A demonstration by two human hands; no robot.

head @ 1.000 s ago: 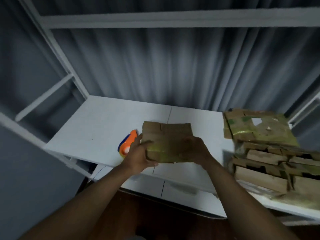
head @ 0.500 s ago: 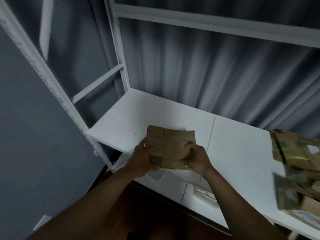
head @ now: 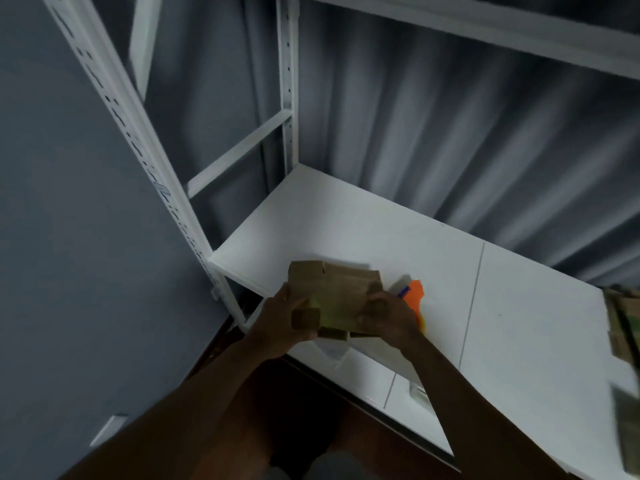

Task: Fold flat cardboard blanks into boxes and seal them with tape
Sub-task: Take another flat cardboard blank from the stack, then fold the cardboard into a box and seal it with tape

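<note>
A small brown cardboard box (head: 337, 292) with yellowish tape on its face is held over the front left of the white shelf (head: 346, 223). My left hand (head: 282, 318) grips its left side, thumb on the front. My right hand (head: 386, 315) grips its right side with curled fingers. An orange and blue tape dispenser (head: 414, 299) lies on the shelf just behind my right hand, partly hidden by it.
A stack of flat cardboard blanks (head: 623, 327) sits at the right edge, blurred. White slotted rack posts (head: 287, 81) rise at the left and back. A grey curtain hangs behind the shelf. A lower shelf panel (head: 367, 372) shows under the front edge.
The view has swung left, so the blank stack slid to the right edge. The box stays gripped in both hands, and the tape dispenser is back in sight behind my right hand.
</note>
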